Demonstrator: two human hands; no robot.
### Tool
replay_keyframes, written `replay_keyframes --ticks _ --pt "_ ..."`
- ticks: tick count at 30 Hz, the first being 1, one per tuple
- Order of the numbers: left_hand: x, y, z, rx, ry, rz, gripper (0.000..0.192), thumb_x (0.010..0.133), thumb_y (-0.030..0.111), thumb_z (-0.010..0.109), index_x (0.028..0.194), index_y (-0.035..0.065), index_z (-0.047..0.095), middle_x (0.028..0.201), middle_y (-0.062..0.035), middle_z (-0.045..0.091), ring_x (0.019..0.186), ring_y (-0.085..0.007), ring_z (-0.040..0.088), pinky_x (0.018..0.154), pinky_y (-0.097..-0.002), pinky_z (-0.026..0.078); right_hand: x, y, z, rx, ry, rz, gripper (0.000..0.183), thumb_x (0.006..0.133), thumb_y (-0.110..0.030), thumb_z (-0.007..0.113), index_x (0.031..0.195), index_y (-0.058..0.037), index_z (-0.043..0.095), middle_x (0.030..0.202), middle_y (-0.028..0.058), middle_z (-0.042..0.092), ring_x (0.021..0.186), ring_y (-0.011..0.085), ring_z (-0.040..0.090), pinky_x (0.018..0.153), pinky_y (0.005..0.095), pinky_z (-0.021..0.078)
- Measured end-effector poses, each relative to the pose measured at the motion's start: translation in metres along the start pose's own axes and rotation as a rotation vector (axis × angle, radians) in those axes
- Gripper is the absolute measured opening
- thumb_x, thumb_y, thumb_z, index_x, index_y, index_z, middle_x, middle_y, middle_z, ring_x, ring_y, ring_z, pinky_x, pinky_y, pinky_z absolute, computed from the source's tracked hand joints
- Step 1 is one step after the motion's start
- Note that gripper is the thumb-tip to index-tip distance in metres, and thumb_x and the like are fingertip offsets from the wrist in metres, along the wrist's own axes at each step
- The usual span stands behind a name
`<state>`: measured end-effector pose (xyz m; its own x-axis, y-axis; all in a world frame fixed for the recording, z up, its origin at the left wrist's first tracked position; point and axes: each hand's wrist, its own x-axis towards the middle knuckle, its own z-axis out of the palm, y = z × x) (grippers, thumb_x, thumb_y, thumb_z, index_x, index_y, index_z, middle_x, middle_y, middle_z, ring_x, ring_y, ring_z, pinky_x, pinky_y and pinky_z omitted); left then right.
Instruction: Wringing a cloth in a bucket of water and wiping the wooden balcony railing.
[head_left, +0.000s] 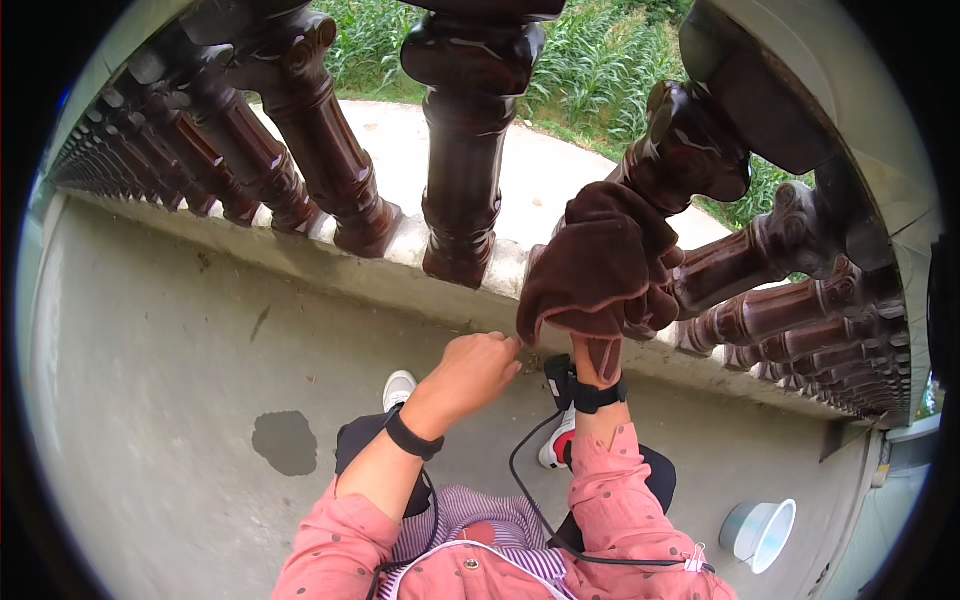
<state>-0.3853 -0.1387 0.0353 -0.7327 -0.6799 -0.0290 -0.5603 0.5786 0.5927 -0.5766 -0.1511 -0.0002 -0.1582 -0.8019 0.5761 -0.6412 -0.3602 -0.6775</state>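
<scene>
A dark brown cloth (600, 262) with a lighter edge drapes over my right hand, against a glossy dark brown baluster (675, 150) right of centre. The cloth covers the hand, so its fingers are hidden; only the wrist with a black strap shows below. My left hand (480, 371) is in front of the low concrete ledge, left of the cloth, its fingers curled near the cloth's lower left edge. Whether those fingers pinch the cloth's edge cannot be told. Another glossy baluster (465, 165) stands upright ahead of me.
Rows of balusters run off to both sides on a concrete ledge (405, 277). A white bucket (759, 534) is on the concrete floor at the lower right. A dark wet patch (285, 442) marks the floor at left. A black cable hangs by my arms. Green plants grow beyond the railing.
</scene>
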Motion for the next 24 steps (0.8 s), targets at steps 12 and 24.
replay_keyframes --ticks 12,24 --pt "0.000 -0.016 -0.019 -0.212 0.434 -0.075 0.022 0.084 0.014 0.057 0.099 0.0009 0.065 0.093 -0.0200 0.065 0.088 -0.0379 0.061 0.075 -0.0436 0.049 0.044 0.023 0.054 0.702 -0.166 0.811 0.028 0.096 -0.024 0.045 0.110 -0.0034 0.057 0.108 0.0113 0.060 0.099 0.0267 0.058 0.086 0.0404 0.0508" --pt "0.007 -0.029 -0.035 -0.921 0.872 -0.217 0.016 0.092 0.016 0.051 0.090 0.0028 0.060 0.068 0.0015 0.055 0.055 -0.0055 0.048 0.050 -0.0223 0.042 0.071 -0.024 -0.004 0.297 -0.596 0.206 0.024 0.079 -0.015 0.058 0.101 -0.0057 0.060 0.090 0.0148 0.066 0.077 0.0301 0.062 0.071 0.0361 0.0514"
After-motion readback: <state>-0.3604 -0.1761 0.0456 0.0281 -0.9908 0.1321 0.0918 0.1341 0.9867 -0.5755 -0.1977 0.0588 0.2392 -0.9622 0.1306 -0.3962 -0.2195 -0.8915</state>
